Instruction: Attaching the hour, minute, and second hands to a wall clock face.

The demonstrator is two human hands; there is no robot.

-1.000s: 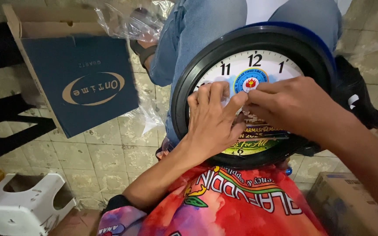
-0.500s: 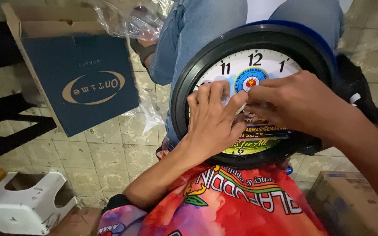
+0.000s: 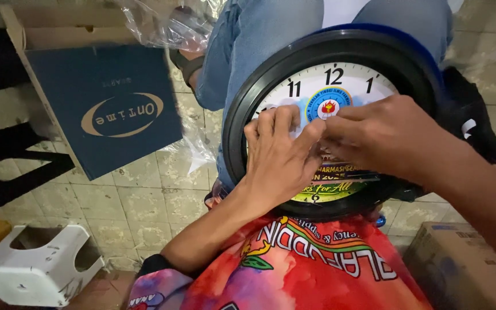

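A round wall clock (image 3: 271, 69) with a black rim, white dial and a coloured printed centre rests on my lap, held between me and another person's knees in blue jeans (image 3: 242, 40). My left hand (image 3: 279, 158) lies flat on the dial, fingers pressing near its centre. My right hand (image 3: 386, 138) comes in from the right and its fingertips meet the left hand's at the middle of the dial. Whether anything small is pinched between the fingers is hidden.
A dark blue cardboard box (image 3: 110, 109) stands on the tiled floor at left, with crumpled clear plastic (image 3: 167, 23) above it. A white plastic stool (image 3: 35, 270) lies overturned at lower left. A brown carton (image 3: 460, 270) sits at lower right.
My right hand has shifted slightly left toward the dial's centre. The left hand stays pressed in place and the clock has not moved.
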